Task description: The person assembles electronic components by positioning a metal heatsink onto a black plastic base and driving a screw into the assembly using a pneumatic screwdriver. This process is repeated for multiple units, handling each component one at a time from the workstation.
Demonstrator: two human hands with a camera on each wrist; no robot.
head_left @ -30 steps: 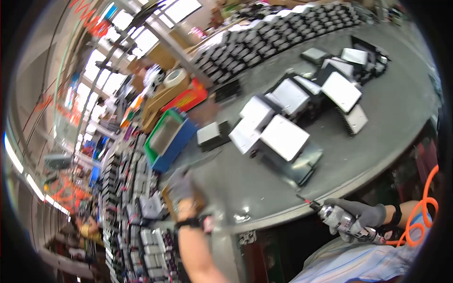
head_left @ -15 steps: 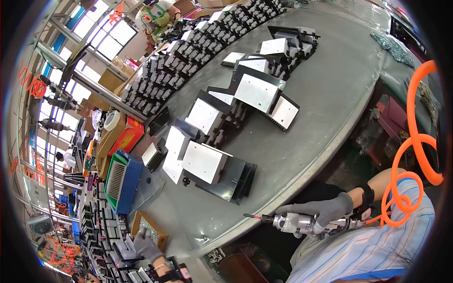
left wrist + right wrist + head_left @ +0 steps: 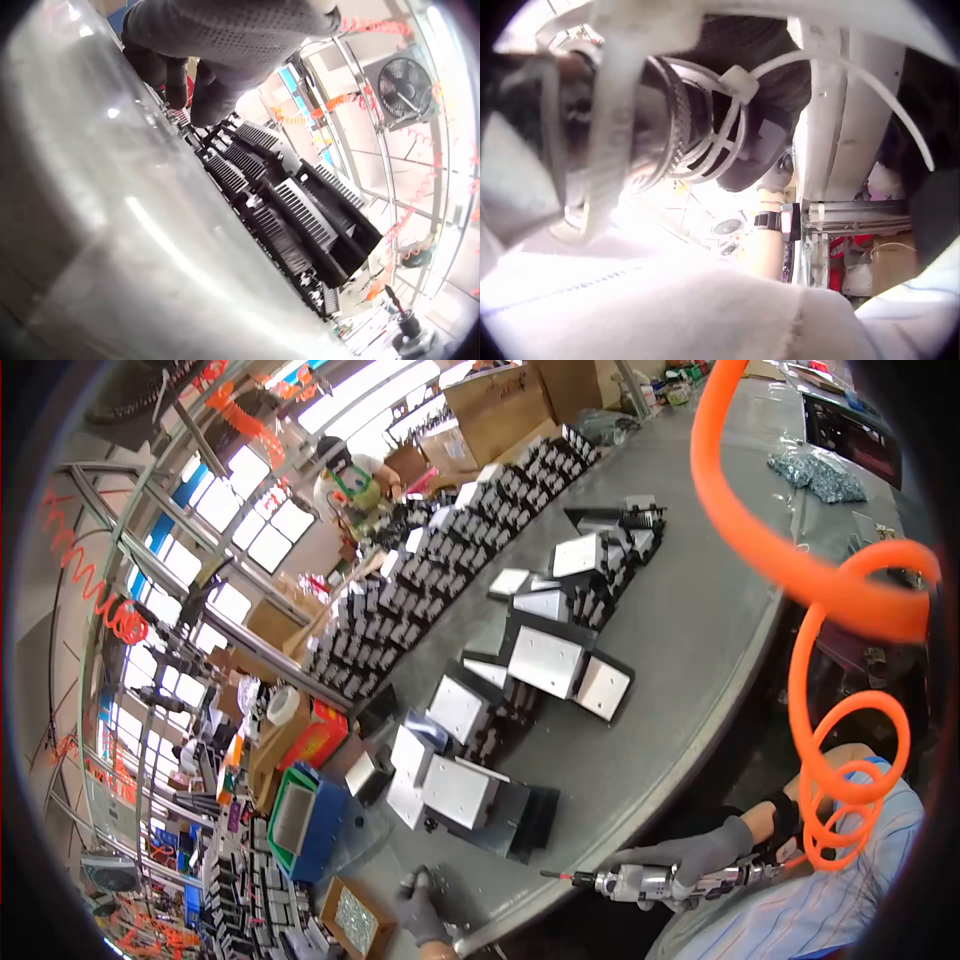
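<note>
Grey-gloved right hand [image 3: 700, 850], one, at the person's lap side: fingers wrapped round a silver driver [image 3: 635, 883], held just off the near edge of the table [image 3: 640, 780], its red-collared bit showing against that edge. Orange coiled hose [image 3: 800, 575], one, looped above the striped shirt [image 3: 800, 910]. Left hand [image 3: 420, 910], one, likewise gloved: low by the left end of the near edge, fingers bent (whether they pinched some small piece, or touched the surface, could not be told). Cardboard box [image 3: 380, 937], one, just beside that hand and farther left: filled with small metal bits, too fine to identify.

Assemblies with pale metal faces, several, in a staggered line from the left part of the table toward its far edge; the nearest, a silver-topped block [image 3: 455, 790], stood against a dark plate [image 3: 525, 820], well apart from both hands. Blue bin [image 3: 325, 830], one, at the left edge, a green tray [image 3: 280, 820] within. Black finned parts [image 3: 440, 570], many, ranked along the far edge. Bagged packets [image 3: 815, 475], near the table's far right corner. Second person [image 3: 350, 490], beyond the far edge, beside the ranks.
</note>
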